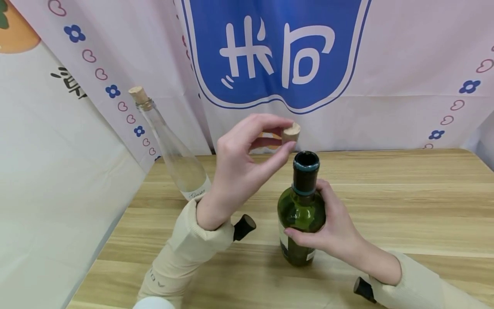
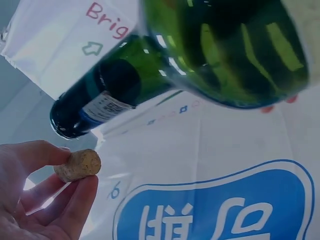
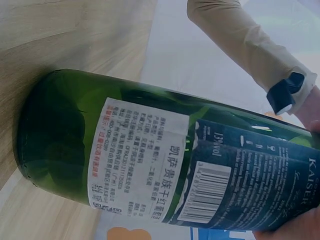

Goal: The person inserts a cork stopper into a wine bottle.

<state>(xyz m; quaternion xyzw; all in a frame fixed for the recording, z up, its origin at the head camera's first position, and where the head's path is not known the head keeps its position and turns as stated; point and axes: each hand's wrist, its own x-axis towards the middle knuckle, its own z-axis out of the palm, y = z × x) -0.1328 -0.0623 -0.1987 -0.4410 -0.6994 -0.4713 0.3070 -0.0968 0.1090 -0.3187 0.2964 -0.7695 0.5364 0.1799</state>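
Observation:
Between thumb and fingers my left hand (image 1: 247,165) pinches a short cork (image 1: 291,133), held just above and left of the bottle mouth, apart from it. In the left wrist view the cork (image 2: 79,165) sits beneath the dark bottle neck (image 2: 92,100). My right hand (image 1: 335,223) grips the green wine bottle (image 1: 301,210) around its body, below the neck. The bottle stands upright on the table, its mouth uncovered. Its white and dark blue labels (image 3: 137,160) show in the right wrist view, along with part of the right hand (image 3: 295,225).
A clear glass bottle (image 1: 173,154) with a cork (image 1: 138,94) in its mouth stands at the back left of the wooden table (image 1: 405,206). Behind the table hangs a printed cloth (image 1: 405,64) with a blue emblem. Dark camera mounts (image 1: 244,227) sit at both wrists.

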